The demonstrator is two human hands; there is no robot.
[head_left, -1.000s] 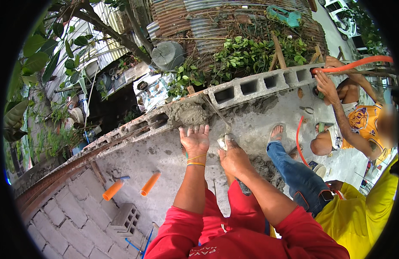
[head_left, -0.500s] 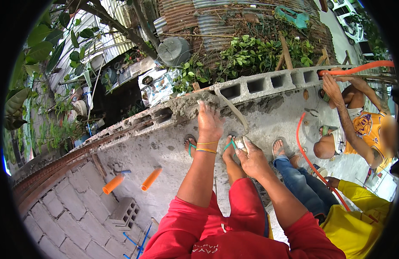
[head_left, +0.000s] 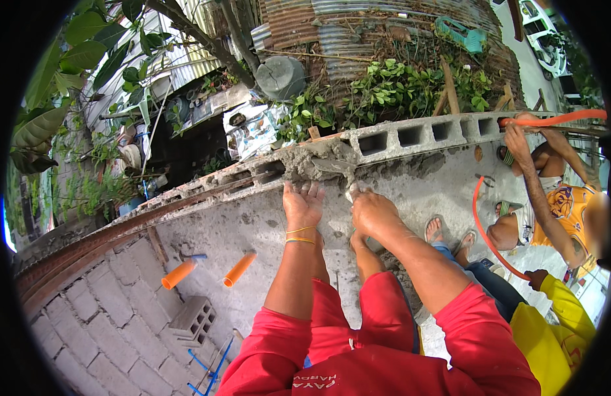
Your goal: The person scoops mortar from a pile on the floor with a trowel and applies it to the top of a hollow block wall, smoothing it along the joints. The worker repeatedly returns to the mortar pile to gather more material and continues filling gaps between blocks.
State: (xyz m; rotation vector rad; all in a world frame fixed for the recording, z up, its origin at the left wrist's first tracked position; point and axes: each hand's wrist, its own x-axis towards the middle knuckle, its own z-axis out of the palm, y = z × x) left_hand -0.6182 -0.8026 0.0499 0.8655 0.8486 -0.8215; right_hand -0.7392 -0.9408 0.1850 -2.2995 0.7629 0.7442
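My left hand [head_left: 301, 206] is open, palm up, its fingertips at the lower edge of a lump of wet grey mortar [head_left: 300, 160] on the hollow-block wall [head_left: 418, 146]. My right hand [head_left: 373, 214] is shut on the short handle of a trowel [head_left: 334, 167], whose blade lies over that mortar, just right of the left hand's fingers. The handle is mostly hidden by the hand. Left of the mortar, open block cells continue along the wall.
Two orange pipes [head_left: 179, 273] [head_left: 239, 268] and a loose hollow block [head_left: 191, 321] are at the lower left. A co-worker in orange [head_left: 553, 218] holds an orange tube [head_left: 568, 117] at the wall's right; another in yellow [head_left: 546, 330] holds red tubing. Foliage and corrugated sheets lie beyond.
My right hand has moved up toward the wall, bringing the trowel blade over the mortar. My left hand rose onto the mortar, then came down to its lower edge.
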